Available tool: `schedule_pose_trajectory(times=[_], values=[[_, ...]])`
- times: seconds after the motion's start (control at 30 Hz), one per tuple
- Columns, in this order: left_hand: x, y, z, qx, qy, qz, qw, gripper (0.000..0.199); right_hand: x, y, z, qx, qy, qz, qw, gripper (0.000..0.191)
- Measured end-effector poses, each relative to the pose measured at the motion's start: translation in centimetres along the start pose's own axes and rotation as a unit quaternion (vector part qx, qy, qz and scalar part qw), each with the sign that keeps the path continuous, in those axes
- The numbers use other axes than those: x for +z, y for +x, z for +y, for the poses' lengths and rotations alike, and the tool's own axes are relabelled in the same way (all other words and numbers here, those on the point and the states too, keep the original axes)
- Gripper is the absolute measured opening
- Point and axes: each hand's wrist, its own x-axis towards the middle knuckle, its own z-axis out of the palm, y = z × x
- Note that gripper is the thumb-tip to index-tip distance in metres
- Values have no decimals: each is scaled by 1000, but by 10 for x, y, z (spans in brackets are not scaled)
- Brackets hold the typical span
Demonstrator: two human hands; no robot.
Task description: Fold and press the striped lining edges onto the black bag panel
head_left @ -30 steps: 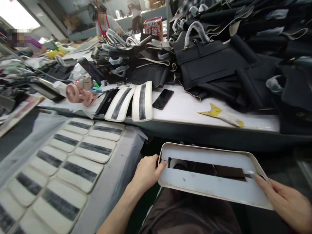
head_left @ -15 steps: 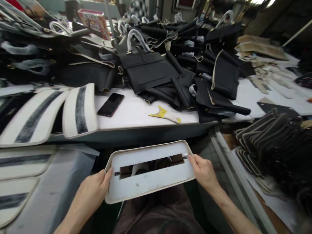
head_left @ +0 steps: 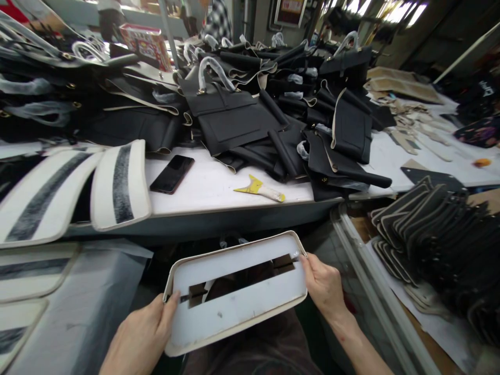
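A white rectangular panel (head_left: 242,312) with rounded corners, a raised cream rim and a long slot through its middle is held in the air between both hands. My left hand (head_left: 142,330) grips its left end, thumb on the white face. At the right end, my right hand (head_left: 324,284) pinches the rim near the slot. The panel tilts, its right end higher in view. Beyond it on the white table (head_left: 211,203) lie a yellow-tipped tool (head_left: 260,188) and a black phone (head_left: 172,174).
Black bags (head_left: 238,117) with wrapped handles pile up across the table. Cream pieces with dark stripes (head_left: 121,182) lie at the left, some on a grey surface (head_left: 105,291). Dark edged panels (head_left: 429,234) stack at the right, beside a metal rail (head_left: 375,291). A checked sleeve shows far back.
The panel sits slightly lower and tilts more, its left end having dropped with my left hand. The table and its contents have shifted a little left in view. Both hands keep their hold.
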Motion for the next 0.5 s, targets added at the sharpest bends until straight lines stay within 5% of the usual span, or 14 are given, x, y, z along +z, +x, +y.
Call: schedule_pose_trajectory(times=[0.27, 0.5], values=[[-8, -23, 13, -100, -95, -96, 986, 50, -13, -6, 6, 140, 207, -100, 963, 41], [1, -31, 15, -91, -66, -34, 993, 42, -5, -4, 18, 128, 206, -101, 965, 46]])
